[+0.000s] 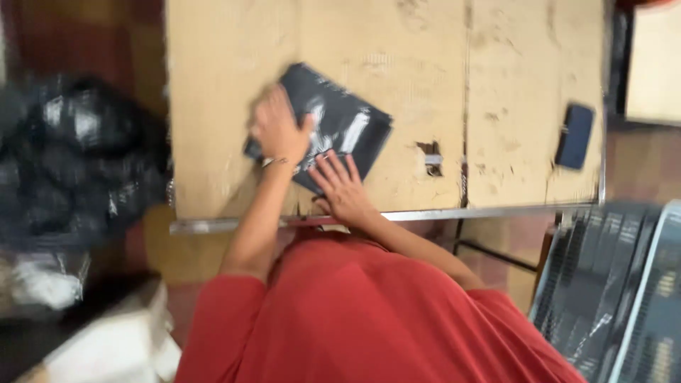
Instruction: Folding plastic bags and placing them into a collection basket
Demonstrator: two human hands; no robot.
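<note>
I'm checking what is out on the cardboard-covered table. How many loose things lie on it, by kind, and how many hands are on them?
Black plastic packet: 1, with the left hand and right hand both flat on it
Dark blue phone-like slab: 1, untouched near the table's right edge
Total: 2 things, 2 hands

From my feed I mostly see a big red shirt [376,312] filling the bottom of the view, plain fabric, no print that I can make out. Short sleeves: the left sleeve [220,319] ends around the elbow, so both forearms are bare. There's a thin bracelet [277,162] on the left wrist, looks light or metallic, but it's too blurry to say more. Left hand [278,128] and right hand [343,186] are bare, no gloves, no rings I can spot.
</note>
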